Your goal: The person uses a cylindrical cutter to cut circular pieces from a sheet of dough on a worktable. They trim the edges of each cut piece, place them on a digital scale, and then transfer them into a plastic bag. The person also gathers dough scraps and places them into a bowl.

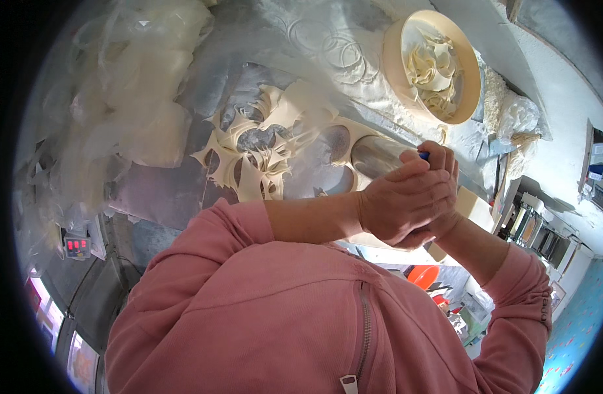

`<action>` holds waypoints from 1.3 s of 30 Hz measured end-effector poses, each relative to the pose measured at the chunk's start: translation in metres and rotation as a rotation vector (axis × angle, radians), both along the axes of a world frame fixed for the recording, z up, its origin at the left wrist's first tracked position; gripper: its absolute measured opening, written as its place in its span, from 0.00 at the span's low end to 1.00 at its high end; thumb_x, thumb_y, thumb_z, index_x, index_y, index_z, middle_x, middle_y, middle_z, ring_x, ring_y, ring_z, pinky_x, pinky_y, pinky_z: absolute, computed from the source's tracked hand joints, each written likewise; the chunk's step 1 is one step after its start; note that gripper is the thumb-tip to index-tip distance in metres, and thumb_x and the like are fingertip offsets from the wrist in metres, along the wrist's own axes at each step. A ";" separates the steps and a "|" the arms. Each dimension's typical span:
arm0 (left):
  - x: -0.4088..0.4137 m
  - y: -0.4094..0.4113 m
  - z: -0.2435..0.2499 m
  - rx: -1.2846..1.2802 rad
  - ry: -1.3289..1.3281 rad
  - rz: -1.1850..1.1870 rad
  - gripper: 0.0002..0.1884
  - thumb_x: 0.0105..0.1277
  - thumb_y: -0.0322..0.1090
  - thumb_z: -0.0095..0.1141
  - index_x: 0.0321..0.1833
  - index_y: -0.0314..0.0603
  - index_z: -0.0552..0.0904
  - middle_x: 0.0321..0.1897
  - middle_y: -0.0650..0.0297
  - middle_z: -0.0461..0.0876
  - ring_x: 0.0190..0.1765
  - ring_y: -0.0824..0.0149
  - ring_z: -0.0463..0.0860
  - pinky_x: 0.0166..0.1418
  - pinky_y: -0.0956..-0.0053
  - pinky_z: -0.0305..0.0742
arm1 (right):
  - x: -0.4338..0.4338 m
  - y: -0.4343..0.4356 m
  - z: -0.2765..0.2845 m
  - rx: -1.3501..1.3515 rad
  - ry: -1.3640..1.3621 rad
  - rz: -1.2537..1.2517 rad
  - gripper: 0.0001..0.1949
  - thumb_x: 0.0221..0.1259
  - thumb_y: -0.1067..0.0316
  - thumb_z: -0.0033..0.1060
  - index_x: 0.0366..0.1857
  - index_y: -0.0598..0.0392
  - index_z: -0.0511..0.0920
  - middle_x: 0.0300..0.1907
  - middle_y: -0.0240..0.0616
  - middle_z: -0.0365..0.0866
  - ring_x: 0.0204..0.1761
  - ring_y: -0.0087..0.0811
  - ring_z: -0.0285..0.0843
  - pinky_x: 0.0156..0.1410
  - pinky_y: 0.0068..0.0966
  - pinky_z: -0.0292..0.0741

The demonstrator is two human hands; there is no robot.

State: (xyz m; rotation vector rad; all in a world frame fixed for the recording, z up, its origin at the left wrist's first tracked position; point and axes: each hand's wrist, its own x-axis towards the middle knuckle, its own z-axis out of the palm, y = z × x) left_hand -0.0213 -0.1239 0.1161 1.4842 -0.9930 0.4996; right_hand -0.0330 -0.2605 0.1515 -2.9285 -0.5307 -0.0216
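Note:
My left hand (402, 207) and my right hand (441, 155) are clasped together at the near end of a round metal cutter (380, 155). My right hand grips this end, and a small blue part shows between its fingers. My left hand lies wrapped over it and hides much of the grip. The cutter's far end rests on a rolled dough sheet (353, 128), which has round holes along its left part. To the left, a heap of dough offcuts (252, 167) with curved cut edges lies on the grey metal worktop (159, 189).
A round wooden-rimmed sieve (395, 91) holding dough scraps stands at the back right. Flour with ring marks (348, 54) covers the far worktop. Cloudy plastic sheeting (149, 98) piles up at the left. A scale with a lit red display (77, 246) sits at the lower left.

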 end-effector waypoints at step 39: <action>-0.031 0.064 -0.107 0.710 0.417 0.393 0.21 0.56 0.33 0.64 0.54 0.39 0.79 0.53 0.55 0.78 0.57 0.52 0.76 0.59 0.56 0.70 | -0.023 0.016 0.054 0.159 -0.149 -0.097 0.35 0.39 0.57 0.77 0.60 0.39 0.76 0.49 0.50 0.71 0.52 0.50 0.74 0.54 0.42 0.77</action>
